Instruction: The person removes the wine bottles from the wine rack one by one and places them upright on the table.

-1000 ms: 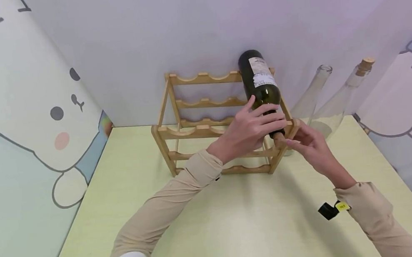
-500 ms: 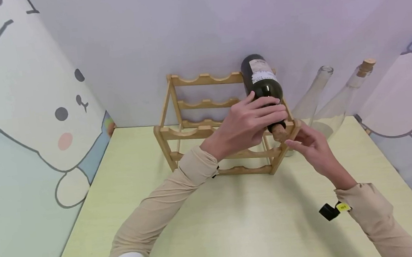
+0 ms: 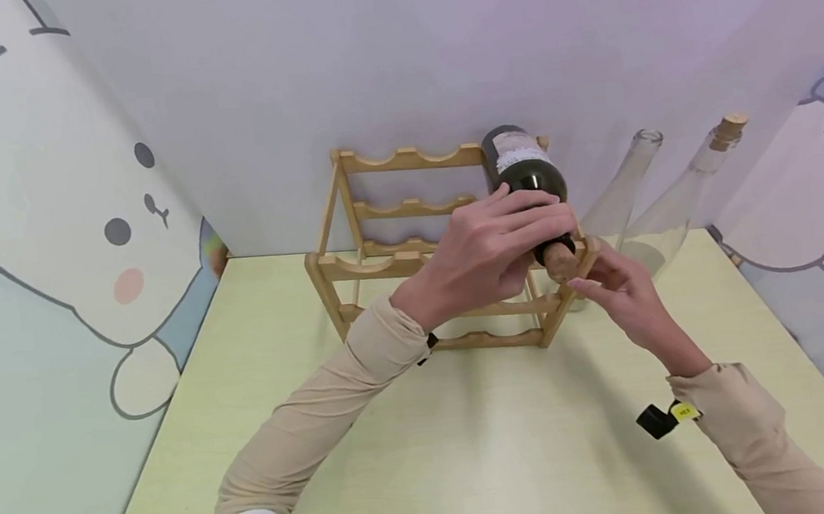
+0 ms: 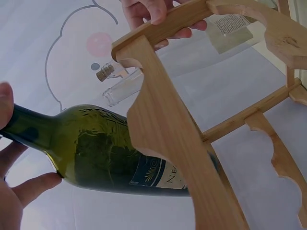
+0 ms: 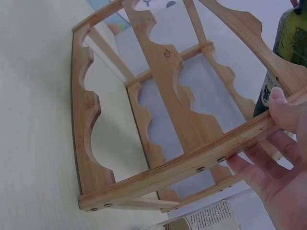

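A dark green wine bottle (image 3: pixel 519 164) with a cork (image 3: pixel 559 262) lies over the right-hand slot of the wooden wine rack (image 3: pixel 401 265), its base toward the wall and its neck toward me. My left hand (image 3: pixel 483 254) grips the neck and shoulder from above. In the left wrist view, the bottle's labelled body (image 4: pixel 96 148) passes behind a scalloped rail (image 4: pixel 165 115). My right hand (image 3: pixel 627 297) holds the rack's front right post, thumb on one side and fingers behind. The right wrist view shows that hand (image 5: pixel 283 163) around the post (image 5: pixel 187 158).
Two clear glass bottles stand right behind the rack: one without a stopper (image 3: pixel 619 189), one corked (image 3: pixel 678 208). A pale wall (image 3: pixel 273 79) rises close behind the rack. The light yellow table (image 3: pixel 433 456) extends toward me.
The wine bottle has come down from a steeper tilt toward level, its base lowering at the back and its corked end shifting slightly up. My right hand has stayed on the rack.
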{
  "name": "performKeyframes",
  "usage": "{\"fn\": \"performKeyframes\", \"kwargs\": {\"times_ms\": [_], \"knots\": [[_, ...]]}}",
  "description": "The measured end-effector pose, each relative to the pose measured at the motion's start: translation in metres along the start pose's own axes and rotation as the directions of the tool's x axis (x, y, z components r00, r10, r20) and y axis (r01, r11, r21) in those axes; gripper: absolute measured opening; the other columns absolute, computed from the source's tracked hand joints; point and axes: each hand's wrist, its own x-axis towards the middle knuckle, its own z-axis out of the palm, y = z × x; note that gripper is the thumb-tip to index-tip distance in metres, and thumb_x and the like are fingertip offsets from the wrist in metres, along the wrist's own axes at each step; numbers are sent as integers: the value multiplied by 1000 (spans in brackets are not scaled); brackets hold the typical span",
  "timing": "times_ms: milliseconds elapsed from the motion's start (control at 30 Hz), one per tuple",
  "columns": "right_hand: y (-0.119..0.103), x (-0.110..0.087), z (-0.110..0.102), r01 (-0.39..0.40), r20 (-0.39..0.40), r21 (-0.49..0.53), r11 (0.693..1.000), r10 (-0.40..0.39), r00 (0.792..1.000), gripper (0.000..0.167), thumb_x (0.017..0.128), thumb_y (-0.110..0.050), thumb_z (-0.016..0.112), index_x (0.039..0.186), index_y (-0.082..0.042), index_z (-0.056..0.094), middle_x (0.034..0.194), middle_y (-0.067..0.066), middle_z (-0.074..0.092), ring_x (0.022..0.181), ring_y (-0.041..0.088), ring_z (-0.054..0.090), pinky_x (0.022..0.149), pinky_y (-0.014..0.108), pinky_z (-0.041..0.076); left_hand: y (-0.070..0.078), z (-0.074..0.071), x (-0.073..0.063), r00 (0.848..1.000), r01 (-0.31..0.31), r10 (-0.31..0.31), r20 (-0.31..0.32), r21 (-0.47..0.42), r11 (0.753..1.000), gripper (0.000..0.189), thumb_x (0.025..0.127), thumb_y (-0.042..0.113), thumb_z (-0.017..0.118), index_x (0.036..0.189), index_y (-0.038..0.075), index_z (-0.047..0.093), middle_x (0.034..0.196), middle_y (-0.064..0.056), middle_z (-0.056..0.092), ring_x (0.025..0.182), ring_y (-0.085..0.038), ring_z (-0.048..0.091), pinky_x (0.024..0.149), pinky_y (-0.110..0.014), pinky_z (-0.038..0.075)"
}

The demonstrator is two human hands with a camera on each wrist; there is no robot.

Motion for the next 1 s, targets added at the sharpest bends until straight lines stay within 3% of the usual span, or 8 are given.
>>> {"fn": "performKeyframes", "kwargs": {"times_ms": [133, 367, 567, 700, 800, 1000], "knots": [[0, 0, 1, 4, 4, 13, 1000, -4, 1000, 48, 87, 16, 55, 133, 3, 49, 108, 5, 65, 98, 14, 64, 79, 20, 53, 5, -7, 5, 999, 6, -7, -37, -34, 999, 34, 85, -6, 46, 107, 7, 69, 105, -1, 69, 106, -15, 60, 100, -23, 40], [1, -1, 1, 32, -9, 20, 999, -32, 999, 49, 86, 19, 53, 133, 4, 49, 110, 2, 65, 95, 11, 63, 76, 19, 53, 18, -17, 12, 998, -14, 13, -60, -15, 1000, 36, 82, -7, 46, 105, 6, 69, 103, -1, 70, 105, -14, 61, 97, -23, 43], [1, 0, 0, 57, -14, -38, 998, -57, 998, 46, 88, 17, 50, 133, 4, 49, 106, 2, 64, 90, 9, 61, 68, 16, 51, 31, -24, 14, 995, -18, 19, -98, 10, 1000, 34, 82, -5, 47, 105, 6, 70, 102, 0, 70, 102, -13, 62, 85, -26, 49], [1, 0, -1, 39, -28, -80, 996, -41, 999, 52, 86, 18, 52, 135, 0, 48, 113, 0, 62, 96, 9, 59, 74, 16, 50, 42, -29, 19, 989, -46, 47, -143, 9, 999, 40, 74, -7, 43, 102, 6, 68, 98, 0, 70, 97, -12, 62, 78, -28, 50], [-1, -1, -1, 27, -39, -104, 994, -32, 999, 49, 82, 21, 56, 128, 2, 54, 110, -2, 61, 95, 10, 56, 77, 16, 47, 49, -35, 22, 986, -67, 66, -153, 3, 998, 43, 69, -7, 40, 100, 5, 68, 97, -1, 70, 97, -12, 61, 76, -28, 49], [-18, -2, 6, 28, -50, -105, 994, -33, 998, 30, 82, 18, 58, 107, 3, 60, 99, -7, 61, 86, 8, 52, 71, 18, 44, 61, -49, 28, 975, -83, 74, -209, -34, 996, 40, 70, -8, 40, 97, 4, 68, 94, -1, 70, 95, -12, 62, 82, -21, 47]]}}
